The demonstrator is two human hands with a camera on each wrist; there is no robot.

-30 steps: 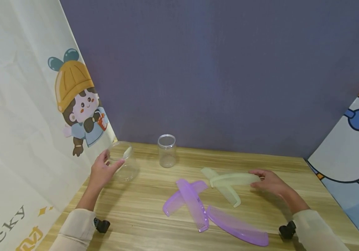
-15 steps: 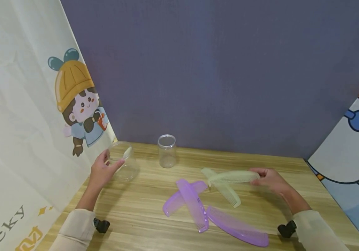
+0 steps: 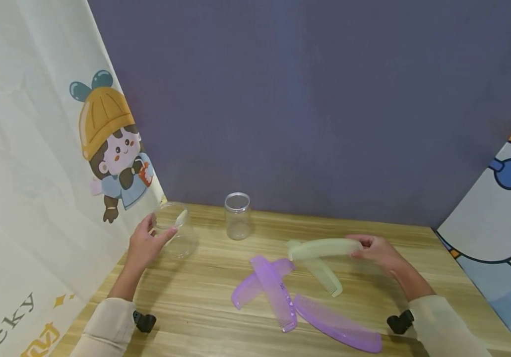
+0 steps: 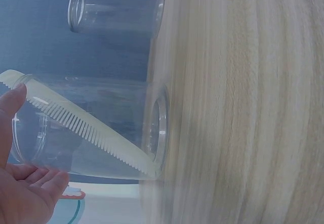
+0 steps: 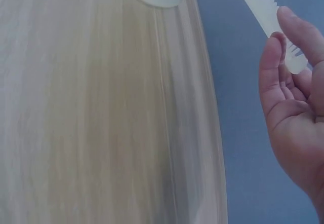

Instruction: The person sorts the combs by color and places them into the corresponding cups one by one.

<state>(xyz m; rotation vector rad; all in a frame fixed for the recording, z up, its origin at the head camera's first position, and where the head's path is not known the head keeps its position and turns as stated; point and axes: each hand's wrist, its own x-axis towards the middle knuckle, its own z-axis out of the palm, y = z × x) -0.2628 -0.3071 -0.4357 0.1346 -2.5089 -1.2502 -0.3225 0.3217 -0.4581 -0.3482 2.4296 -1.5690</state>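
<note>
At the left in the head view, my left hand [image 3: 146, 243] grips the rim of a clear plastic jar [image 3: 183, 243] between thumb and fingers. The jar stands on the table, and a pale green comb [image 4: 91, 125] leans inside it, its end showing at the mouth. My right hand [image 3: 380, 254] pinches one end of another pale green comb [image 3: 324, 247], held raised with its teeth facing down. Below that comb, partly covered by it, a further pale green comb [image 3: 324, 277] lies on the table.
A second clear jar [image 3: 238, 220] stands upright near the back wall. Two purple combs lie crossed, the upper comb [image 3: 273, 292] over the lower comb [image 3: 246, 291]. Another purple comb [image 3: 338, 323] lies at the front right. A dark wall [image 3: 300, 109] borders the wooden table [image 3: 202, 307].
My right hand has lifted the pale green comb and carried it slightly leftward over the one beneath. My left hand and the jar have stayed put.
</note>
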